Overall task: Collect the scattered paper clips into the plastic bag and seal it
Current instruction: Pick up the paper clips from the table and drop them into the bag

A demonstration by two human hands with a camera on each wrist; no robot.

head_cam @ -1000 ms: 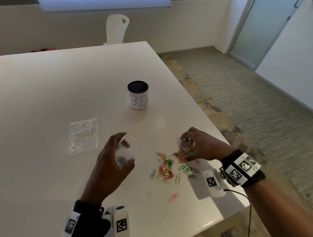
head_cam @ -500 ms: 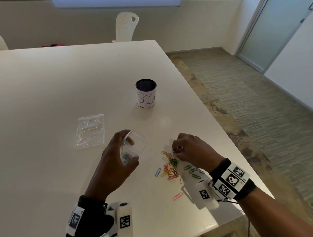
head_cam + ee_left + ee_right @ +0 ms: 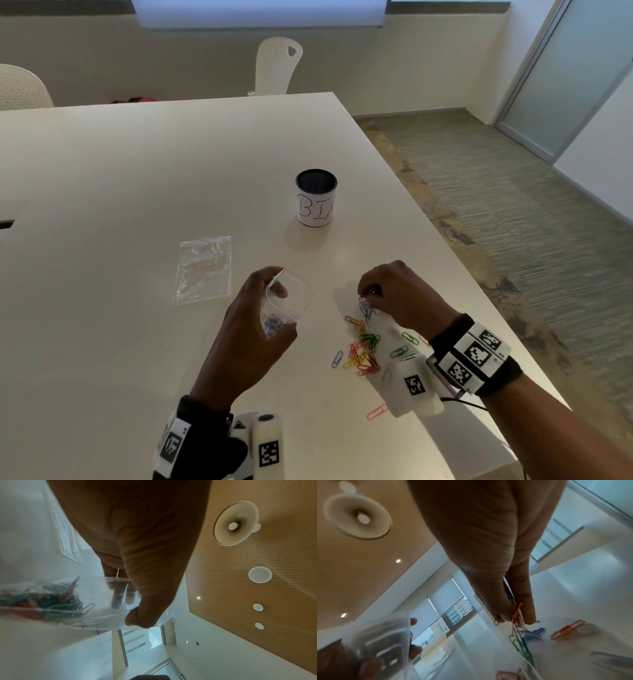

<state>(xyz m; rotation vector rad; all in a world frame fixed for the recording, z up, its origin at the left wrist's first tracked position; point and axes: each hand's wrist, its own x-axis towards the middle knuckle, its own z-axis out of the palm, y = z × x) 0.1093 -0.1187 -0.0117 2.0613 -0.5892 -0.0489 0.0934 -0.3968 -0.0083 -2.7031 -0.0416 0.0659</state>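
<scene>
2 hands shared the job: the left hand (image 3: 253, 329) gripped the plastic bag (image 3: 287, 301) with its mouth propped open, so the right hand (image 3: 397, 294), pinching several paper clips (image 3: 365, 308) just above the table's (image 3: 137, 171) scattered pile (image 3: 363, 353), could drop them in.

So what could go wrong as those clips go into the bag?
The right hand pinches a tangled bunch of clips; some dangle loosely and may drop short of the bag. The left hand holds that bag tilted and open, so clips inside could spill. A pink clip near the table's edge could be knocked off.
</scene>
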